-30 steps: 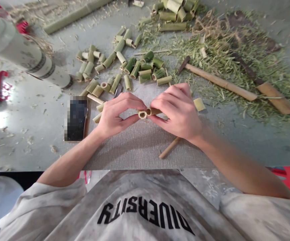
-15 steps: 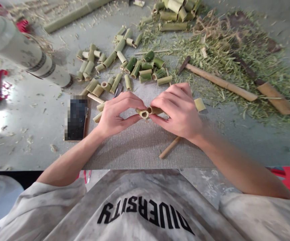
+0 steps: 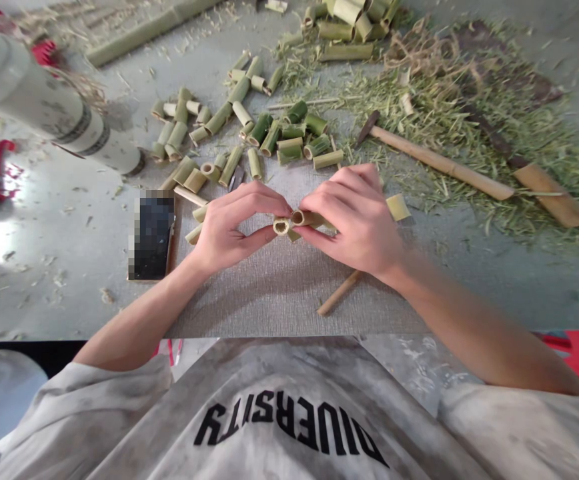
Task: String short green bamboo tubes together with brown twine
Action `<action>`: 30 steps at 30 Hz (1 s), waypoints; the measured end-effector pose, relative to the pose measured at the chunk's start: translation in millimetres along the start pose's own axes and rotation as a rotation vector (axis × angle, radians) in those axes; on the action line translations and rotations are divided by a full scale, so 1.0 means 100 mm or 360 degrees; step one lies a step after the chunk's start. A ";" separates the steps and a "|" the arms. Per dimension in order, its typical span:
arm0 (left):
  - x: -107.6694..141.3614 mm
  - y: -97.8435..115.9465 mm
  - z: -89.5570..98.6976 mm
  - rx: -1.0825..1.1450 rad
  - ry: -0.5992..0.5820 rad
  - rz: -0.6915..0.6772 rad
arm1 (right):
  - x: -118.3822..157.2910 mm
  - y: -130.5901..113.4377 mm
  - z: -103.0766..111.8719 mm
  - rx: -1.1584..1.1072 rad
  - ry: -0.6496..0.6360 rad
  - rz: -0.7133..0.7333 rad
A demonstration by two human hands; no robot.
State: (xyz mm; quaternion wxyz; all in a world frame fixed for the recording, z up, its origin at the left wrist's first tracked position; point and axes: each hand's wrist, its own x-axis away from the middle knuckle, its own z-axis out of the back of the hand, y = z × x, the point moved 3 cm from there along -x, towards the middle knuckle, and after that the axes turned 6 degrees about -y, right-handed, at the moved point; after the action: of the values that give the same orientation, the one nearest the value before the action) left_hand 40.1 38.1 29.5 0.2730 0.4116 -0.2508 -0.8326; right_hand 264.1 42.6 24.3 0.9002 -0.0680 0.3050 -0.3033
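Between finger and thumb, my left hand (image 3: 237, 223) pinches a short bamboo piece (image 3: 282, 227) whose hollow end faces me. My right hand (image 3: 354, 220) is closed on another bamboo tube (image 3: 309, 219), mostly covered by the fingers. The two pieces meet or nearly meet in front of me; whether they are joined I cannot tell. A thin wooden stick (image 3: 338, 293) lies under my right hand, its far part hidden. Just beyond both hands are several cut green bamboo pieces (image 3: 289, 154). Past my left fingers, a small dark blade-like tool (image 3: 237, 178) is partly visible.
On the left lie a phone (image 3: 152, 237) and a large patterned white cylinder (image 3: 69, 110). A hammer (image 3: 439, 163) and a wooden-handled blade (image 3: 552, 195) rest on green shavings (image 3: 519, 227) at right. A long bamboo pole (image 3: 144, 37) and a bamboo pile (image 3: 347, 30) are at the back.
The bamboo piece in my left hand has turned so its open end faces me more and shifted slightly left. My right hand has hardly moved.
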 end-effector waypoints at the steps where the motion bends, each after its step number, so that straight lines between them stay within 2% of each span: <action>1: 0.00 0.00 0.00 0.0015 0.0000 0.0014 | 0.00 0.00 0.00 0.0002 -0.0004 0.0003; 7: 0.06 -0.10 -0.01 0.0181 0.0034 0.0265 | 0.03 0.10 -0.11 -0.0091 -0.0139 -0.0119; 12: 0.09 -0.19 -0.04 0.0479 0.0120 0.0383 | 0.03 0.19 -0.20 -0.0430 -0.0254 -0.0158; 15: 0.10 -0.25 -0.04 0.0541 0.0129 0.0451 | 0.02 0.17 -0.18 -0.0591 -0.0238 -0.0130; 20: 0.13 -0.34 -0.04 0.0547 0.0198 0.0525 | -0.01 0.16 -0.11 -0.0600 -0.0089 -0.0210; 22: 0.13 -0.34 -0.04 0.0561 0.0161 0.0527 | -0.01 0.17 -0.09 -0.0595 -0.0043 -0.0227; 30: 0.05 -0.19 -0.08 0.0643 -0.0219 0.0592 | 0.00 0.15 -0.08 -0.0572 -0.0044 -0.0182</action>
State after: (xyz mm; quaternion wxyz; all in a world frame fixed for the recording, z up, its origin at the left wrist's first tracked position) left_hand 39.0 46.8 10.6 0.3159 0.3469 -0.5008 -0.7273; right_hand 267.6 55.3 13.0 0.8590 -0.2491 0.3374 -0.2937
